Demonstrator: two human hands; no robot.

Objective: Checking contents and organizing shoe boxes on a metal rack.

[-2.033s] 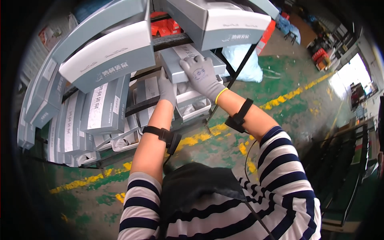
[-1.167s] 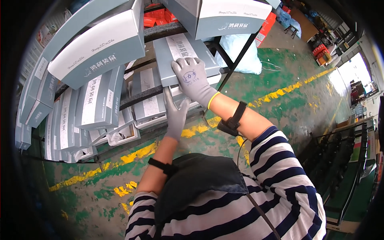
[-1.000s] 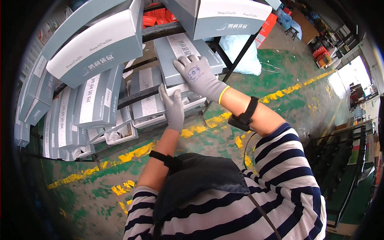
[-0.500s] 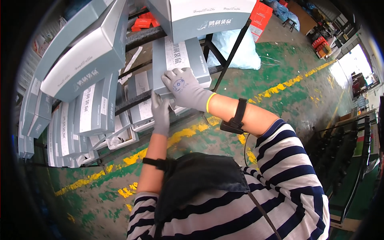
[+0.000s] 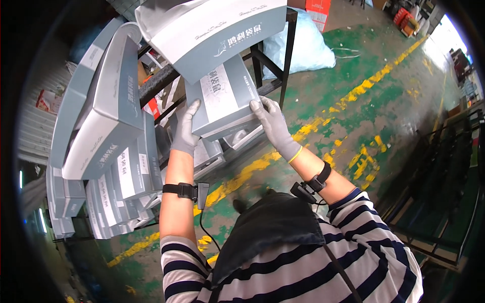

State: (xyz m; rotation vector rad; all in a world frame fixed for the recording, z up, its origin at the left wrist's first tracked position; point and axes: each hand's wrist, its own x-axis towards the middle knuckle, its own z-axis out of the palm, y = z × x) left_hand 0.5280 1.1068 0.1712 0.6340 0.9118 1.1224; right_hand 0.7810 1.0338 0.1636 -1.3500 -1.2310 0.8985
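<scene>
A grey-and-white cardboard box (image 5: 221, 97) with a pale printed band across its lid is between my hands, partly under a larger box. My left hand (image 5: 187, 130), in a grey knit glove, grips its left side with the thumb along the near corner. At the right near corner my right hand (image 5: 272, 123), gloved the same way with a yellow cuff edge, curls its fingers onto the box. The larger grey-and-white box (image 5: 217, 43) overhangs the far end of the lid. Below the held box, an open box with white paper inside shows in part.
A dark metal rack (image 5: 157, 85) carries the boxes. To the left stand several stacked grey-and-white boxes (image 5: 103, 129). Beyond the rack lie a pale blue plastic bag (image 5: 300, 50) and a red carton (image 5: 318, 11). Another dark rack (image 5: 439, 197) stands at the right.
My right hand has moved from the lid top to the box's right near corner. My left hand has shifted to its left side. The view has swung, moving the scene within it.
</scene>
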